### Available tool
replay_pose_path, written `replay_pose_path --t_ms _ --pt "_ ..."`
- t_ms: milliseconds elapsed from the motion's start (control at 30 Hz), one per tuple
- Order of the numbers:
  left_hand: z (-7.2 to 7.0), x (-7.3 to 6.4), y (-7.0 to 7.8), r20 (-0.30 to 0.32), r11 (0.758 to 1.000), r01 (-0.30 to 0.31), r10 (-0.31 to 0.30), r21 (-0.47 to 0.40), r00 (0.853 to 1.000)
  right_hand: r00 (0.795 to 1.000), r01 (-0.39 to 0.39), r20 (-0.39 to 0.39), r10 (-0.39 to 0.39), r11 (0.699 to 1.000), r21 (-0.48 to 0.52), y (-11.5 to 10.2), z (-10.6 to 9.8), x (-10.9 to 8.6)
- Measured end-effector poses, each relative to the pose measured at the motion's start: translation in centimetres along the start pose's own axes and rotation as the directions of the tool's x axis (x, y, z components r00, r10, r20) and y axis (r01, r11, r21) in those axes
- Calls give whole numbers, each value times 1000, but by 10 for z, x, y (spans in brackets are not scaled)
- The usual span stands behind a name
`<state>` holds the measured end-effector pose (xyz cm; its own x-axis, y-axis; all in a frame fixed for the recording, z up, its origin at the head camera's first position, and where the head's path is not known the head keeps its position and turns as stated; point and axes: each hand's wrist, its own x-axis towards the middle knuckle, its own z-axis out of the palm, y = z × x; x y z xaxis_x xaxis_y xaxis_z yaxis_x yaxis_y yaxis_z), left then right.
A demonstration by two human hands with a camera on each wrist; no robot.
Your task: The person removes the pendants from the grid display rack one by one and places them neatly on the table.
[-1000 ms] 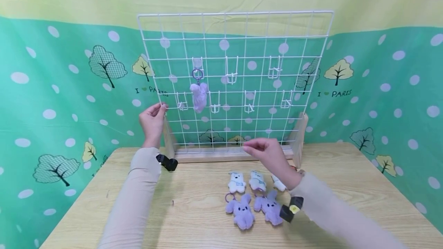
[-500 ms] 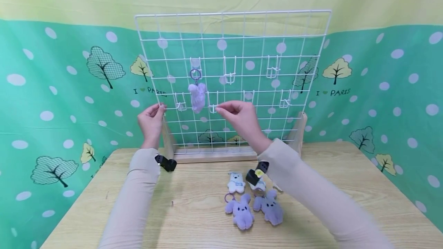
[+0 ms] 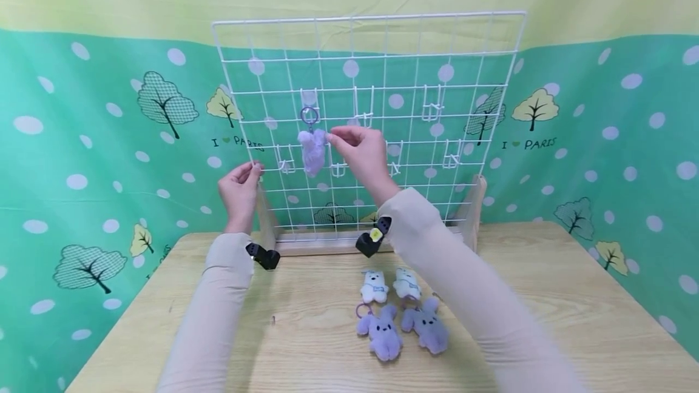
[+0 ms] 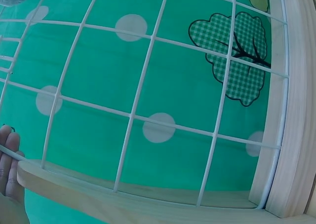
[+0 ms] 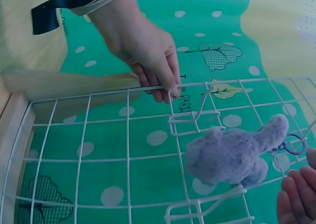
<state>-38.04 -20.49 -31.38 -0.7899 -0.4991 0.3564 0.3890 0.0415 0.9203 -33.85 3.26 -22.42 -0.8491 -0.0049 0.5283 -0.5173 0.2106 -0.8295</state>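
Observation:
In the head view, a purple plush keychain (image 3: 313, 151) hangs by its ring from a hook on the white wire grid rack (image 3: 404, 188). Its back faces outward. My left hand (image 3: 240, 193) grips the rack's left edge wire between thumb and fingers, as the right wrist view also shows. My right hand (image 3: 364, 153) is raised beside the hanging keychain, fingertips right at its upper side, the fingers loosely bent. In the right wrist view, the fingers (image 5: 296, 197) sit near the plush's ring (image 5: 295, 144), with nothing visible between thumb and fingers.
Two purple plush keychains (image 3: 382, 332) and two white bear plushes (image 3: 374, 287) lie on the wooden table (image 3: 306, 350) before the rack. Several white hooks (image 3: 432, 108) hang on the grid. A wooden base (image 3: 322, 246) supports it, with a patterned cloth (image 3: 595, 138) behind.
My right hand has risen and moved left from the rack's lower bars to the hanging purple plush keychain. The left hand has stayed on the rack's edge.

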Motion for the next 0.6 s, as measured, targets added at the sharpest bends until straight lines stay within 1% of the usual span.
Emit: replay_pose_path --t_ms 100,300,433,600 --pt "-1 0 1 12 1000 0 0 2 1000 998 1 -55 2 999 42 -2 10 6" --pt "-3 -2 2 11 1000 19 -19 -7 1000 995 -29 -89 37 995 92 -4 29 15" --pt "-3 -2 2 15 1000 8 -7 -5 1000 991 -62 -115 74 993 105 -7 33 20" --pt "-3 -1 3 12 1000 -1 1 -15 1000 988 -93 -112 104 991 94 -11 35 24"
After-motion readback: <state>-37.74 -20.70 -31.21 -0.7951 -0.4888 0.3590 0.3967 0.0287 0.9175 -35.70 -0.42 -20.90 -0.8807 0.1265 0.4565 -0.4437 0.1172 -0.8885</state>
